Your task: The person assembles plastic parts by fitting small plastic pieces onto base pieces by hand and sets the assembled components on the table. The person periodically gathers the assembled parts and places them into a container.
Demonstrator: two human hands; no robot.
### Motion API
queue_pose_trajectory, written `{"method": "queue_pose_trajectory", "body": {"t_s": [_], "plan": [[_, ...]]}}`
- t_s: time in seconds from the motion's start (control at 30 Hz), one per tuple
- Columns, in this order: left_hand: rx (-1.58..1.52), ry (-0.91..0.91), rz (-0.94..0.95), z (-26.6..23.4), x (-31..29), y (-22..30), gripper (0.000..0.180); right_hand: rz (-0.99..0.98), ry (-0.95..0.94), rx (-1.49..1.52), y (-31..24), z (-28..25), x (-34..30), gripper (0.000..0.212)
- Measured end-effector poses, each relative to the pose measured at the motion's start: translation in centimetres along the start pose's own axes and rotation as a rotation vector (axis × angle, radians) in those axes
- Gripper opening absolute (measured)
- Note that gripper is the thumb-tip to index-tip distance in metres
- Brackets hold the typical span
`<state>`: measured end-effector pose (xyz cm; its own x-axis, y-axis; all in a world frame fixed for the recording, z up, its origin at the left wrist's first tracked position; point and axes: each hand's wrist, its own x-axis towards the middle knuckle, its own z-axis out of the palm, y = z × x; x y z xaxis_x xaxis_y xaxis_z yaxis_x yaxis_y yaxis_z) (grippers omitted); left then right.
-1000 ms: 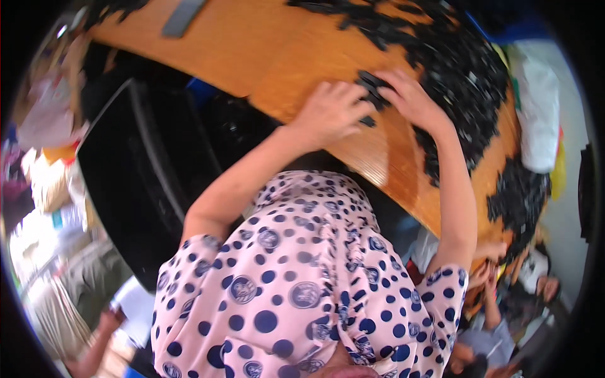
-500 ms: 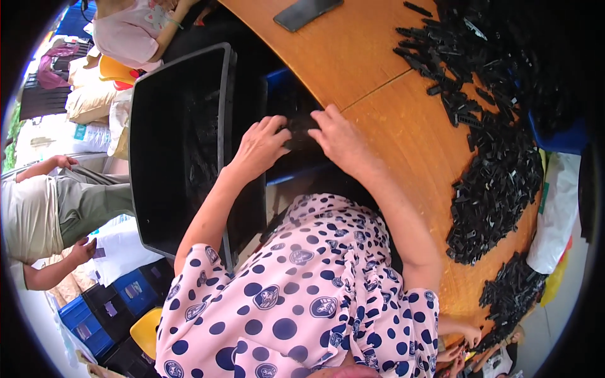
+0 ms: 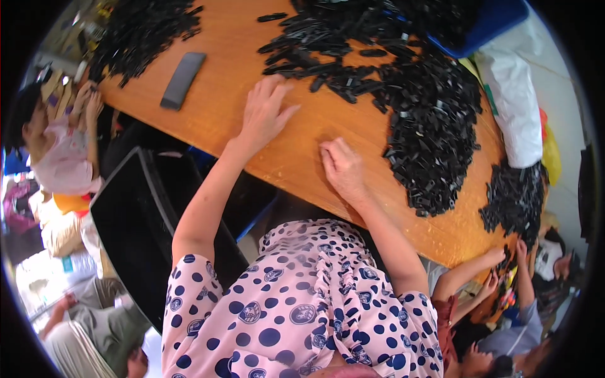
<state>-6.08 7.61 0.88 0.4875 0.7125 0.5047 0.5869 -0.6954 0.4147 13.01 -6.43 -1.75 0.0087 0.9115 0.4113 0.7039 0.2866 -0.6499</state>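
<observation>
Over the wooden table (image 3: 227, 120), my left hand (image 3: 265, 116) has its fingers spread and holds nothing I can see. Its fingertips are just short of a large heap of small, long black plastic pieces (image 3: 315, 60). My right hand (image 3: 345, 167) is closer to the table's near edge, its fingers curled in. Whatever it may hold is hidden. To its right, the heap runs on as a dense mound of black pieces (image 3: 435, 157).
A dark flat slab like a phone (image 3: 183, 80) lies left of my left hand. A big black bin (image 3: 132, 214) stands at the table's left edge. Another black heap (image 3: 145, 38) is at far left, a blue tray (image 3: 485, 28) at far right. Other people sit on both sides.
My view has turned toward the table. Both hands have moved from the gap beside the bin to over the tabletop; the left has opened wide and the right has curled.
</observation>
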Motion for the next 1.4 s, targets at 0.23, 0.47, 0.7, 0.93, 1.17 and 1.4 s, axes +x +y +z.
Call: {"method": "queue_pose_trajectory", "body": {"t_s": [0.23,0.47,0.7,0.93,1.17,1.4], "plan": [[-0.021,-0.273,0.376,10.8,10.7,6.0,0.060,0.064,-0.018,0.053,0.9,0.3,-0.1,0.007],[-0.010,-0.235,0.190,12.7,11.3,3.3,0.021,0.126,0.055,0.217,1.1,0.1,0.1,0.008],[0.086,-0.209,0.065,10.8,9.3,0.5,0.011,0.171,0.127,0.360,1.1,-0.1,0.3,0.009],[0.083,-0.117,0.063,8.4,9.5,0.9,0.010,0.186,0.154,0.460,1.3,0.0,0.5,0.007],[0.093,-0.211,0.286,10.6,9.8,6.8,0.028,0.139,0.181,0.434,2.9,0.3,0.4,0.007],[0.536,-0.080,0.333,12.1,8.2,4.1,0.016,0.175,0.078,0.523,1.3,0.7,0.5,0.013]]}}
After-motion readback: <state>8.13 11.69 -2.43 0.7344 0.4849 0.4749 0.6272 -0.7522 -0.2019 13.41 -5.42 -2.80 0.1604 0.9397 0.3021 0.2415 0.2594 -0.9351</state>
